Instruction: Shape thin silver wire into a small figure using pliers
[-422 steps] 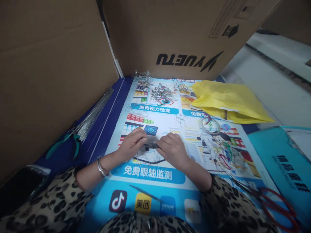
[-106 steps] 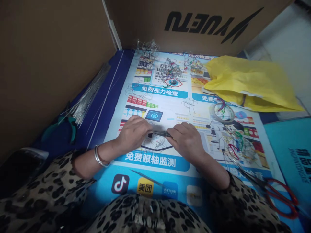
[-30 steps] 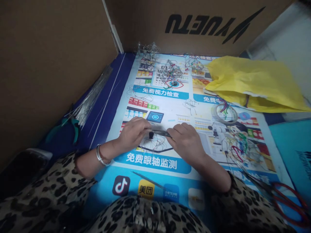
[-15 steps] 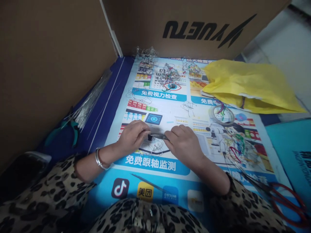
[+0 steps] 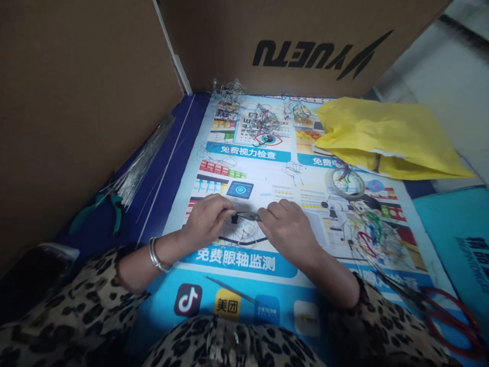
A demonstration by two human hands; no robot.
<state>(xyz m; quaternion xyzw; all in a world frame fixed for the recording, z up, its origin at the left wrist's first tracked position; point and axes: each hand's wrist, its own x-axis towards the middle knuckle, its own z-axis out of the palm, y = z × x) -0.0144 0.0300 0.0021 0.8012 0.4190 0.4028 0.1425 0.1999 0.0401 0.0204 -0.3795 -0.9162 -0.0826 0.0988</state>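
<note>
My right hand is closed round a dark metal tool, which looks like pliers, its tip pointing left. The fingers of my left hand are pinched together at that tip; what they hold is too small to make out. Under the tool, a loose tangle of thin wire rests on the printed poster. A thin dark pointed strip lies on the poster nearer to me.
Red-handled scissors lie at the right. Wire tangles, a tape roll and a yellow bag are farther back. Teal-handled pliers and a wire bundle are at the left. Cardboard walls the back and left.
The view has shifted slightly. The tool between my hands shows a slightly different tilt; both hands keep nearly the same place and closed pose.
</note>
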